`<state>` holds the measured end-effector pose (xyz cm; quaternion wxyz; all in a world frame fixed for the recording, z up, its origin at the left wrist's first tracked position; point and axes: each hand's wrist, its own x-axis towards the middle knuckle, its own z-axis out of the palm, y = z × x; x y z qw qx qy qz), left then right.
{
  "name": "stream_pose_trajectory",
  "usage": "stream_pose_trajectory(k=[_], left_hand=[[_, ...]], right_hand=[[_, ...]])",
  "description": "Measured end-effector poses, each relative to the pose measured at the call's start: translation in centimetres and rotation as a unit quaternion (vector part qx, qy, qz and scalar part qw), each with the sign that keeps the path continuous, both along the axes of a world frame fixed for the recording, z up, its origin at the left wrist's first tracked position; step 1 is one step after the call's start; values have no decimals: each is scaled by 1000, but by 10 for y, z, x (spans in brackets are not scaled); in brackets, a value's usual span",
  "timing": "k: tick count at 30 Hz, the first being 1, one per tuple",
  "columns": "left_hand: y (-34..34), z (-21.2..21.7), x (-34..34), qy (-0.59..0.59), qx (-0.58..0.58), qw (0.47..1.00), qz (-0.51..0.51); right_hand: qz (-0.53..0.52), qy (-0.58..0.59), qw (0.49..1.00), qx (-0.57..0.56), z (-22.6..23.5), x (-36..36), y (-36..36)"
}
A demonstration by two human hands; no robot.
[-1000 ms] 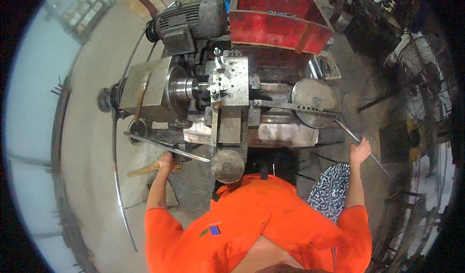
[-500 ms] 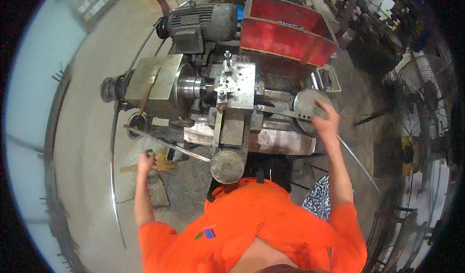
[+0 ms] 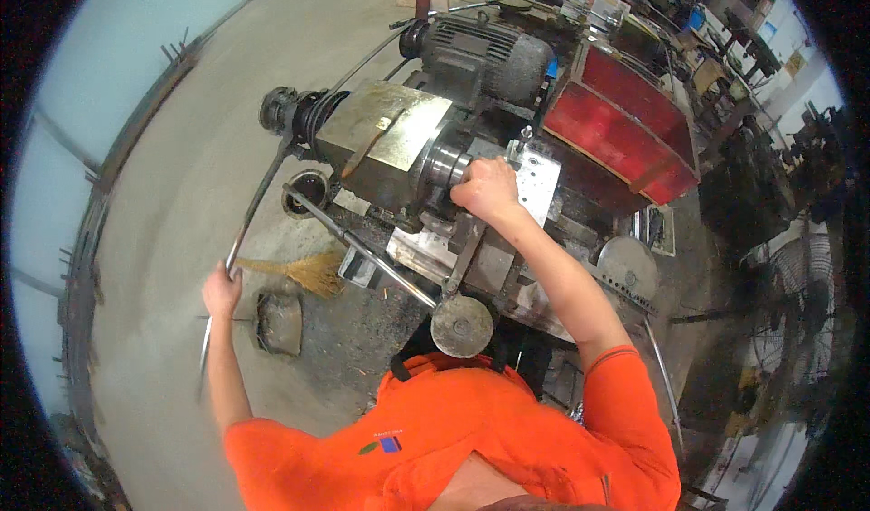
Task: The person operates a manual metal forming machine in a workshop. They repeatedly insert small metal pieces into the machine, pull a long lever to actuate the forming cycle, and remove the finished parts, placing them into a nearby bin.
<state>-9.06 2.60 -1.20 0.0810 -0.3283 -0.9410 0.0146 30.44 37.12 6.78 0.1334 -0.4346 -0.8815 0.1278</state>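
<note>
Head view: 2 hands wide apart, 1 beside the spindle

My left hand [image 3: 222,291] is wrapped around the long metal rod [image 3: 242,242] running down from the machine's left end. If it works the drive, a slip could set things turning. Nearby on the floor are a squarish pan [image 3: 278,325] and a round pot [image 3: 313,185], contents unclear. The spindle [image 3: 444,165] juts from the right face of the headstock [image 3: 408,123]. My right hand [image 3: 488,188] covers the gap between it and the tool block [image 3: 541,180], fingers bent; I cannot tell whether they grasp anything. Were the spindle to spin, they could be caught. By the machine's far edge, the red box [image 3: 589,112] hides its bottom; toward the right end, a pale tray [image 3: 671,230] holds shiny metal pieces.
</note>
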Motion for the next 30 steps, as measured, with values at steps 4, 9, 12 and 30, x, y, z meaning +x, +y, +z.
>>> stream_pose_trajectory(k=[4,9,12,30], left_hand=[[7,-7,-66,-83,-19,993,76],[24,11,-47,-85,1,991,98],[20,3,-18,-62,29,992,108],[15,9,121,-41,80,993,74]], right_hand=[[-2,2,1000,-13,-4,1,-1],[1,-10,1000,-4,-4,0,2],[10,-16,1000,-1,-3,1,2],[-6,-111,993,50,15,11,-6]])
